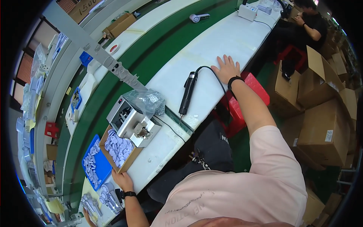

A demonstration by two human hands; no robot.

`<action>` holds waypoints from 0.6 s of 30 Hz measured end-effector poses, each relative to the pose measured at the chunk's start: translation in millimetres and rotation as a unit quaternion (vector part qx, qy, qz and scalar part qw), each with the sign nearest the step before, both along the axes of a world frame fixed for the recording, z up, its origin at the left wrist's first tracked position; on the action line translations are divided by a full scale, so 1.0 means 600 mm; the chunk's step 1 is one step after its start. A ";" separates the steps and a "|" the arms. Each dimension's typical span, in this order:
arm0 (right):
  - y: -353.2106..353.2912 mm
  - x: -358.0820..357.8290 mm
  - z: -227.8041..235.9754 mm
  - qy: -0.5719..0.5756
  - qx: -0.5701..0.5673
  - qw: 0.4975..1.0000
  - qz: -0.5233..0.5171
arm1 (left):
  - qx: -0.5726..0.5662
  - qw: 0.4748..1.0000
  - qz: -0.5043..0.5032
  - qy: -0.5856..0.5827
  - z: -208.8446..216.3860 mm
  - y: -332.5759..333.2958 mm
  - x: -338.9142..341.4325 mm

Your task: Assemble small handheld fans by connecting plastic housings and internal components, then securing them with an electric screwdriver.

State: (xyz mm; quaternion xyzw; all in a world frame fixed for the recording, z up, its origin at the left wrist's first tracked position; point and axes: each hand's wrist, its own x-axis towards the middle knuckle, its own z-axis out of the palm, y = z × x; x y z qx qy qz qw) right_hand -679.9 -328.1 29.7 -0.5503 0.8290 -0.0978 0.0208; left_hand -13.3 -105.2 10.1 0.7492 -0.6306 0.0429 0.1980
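My left hand is at the near corner of a shallow cardboard box, its fingers closed on the edge. Small pale-lilac plastic parts fill that box. My right hand lies flat on the white worktable, fingers spread and holding nothing. Nearest to it is a black electric screwdriver, lying on the table with its cable running past my wrist. A grey-and-silver tabletop machine, perhaps a screw feeder, stands beyond the cardboard box. Against it rests a clear bag of small metal pieces.
A blue tray of lilac parts adjoins the box; lilac handheld devices lie nearer. A metal post rises behind the machine. A red stool and cartons stand at right. Another person sits far right.
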 end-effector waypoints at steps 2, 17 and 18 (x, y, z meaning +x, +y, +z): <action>0.002 0.002 0.004 0.004 -0.001 1.000 0.000 | -0.001 1.000 -0.004 -0.010 0.001 0.006 0.005; -0.006 -0.016 -0.038 -0.001 -0.088 0.996 -0.007 | -0.007 0.999 0.030 0.038 0.004 0.012 -0.004; -0.010 -0.015 -0.035 -0.002 -0.096 0.995 -0.007 | -0.011 0.999 0.030 0.035 0.008 0.010 -0.005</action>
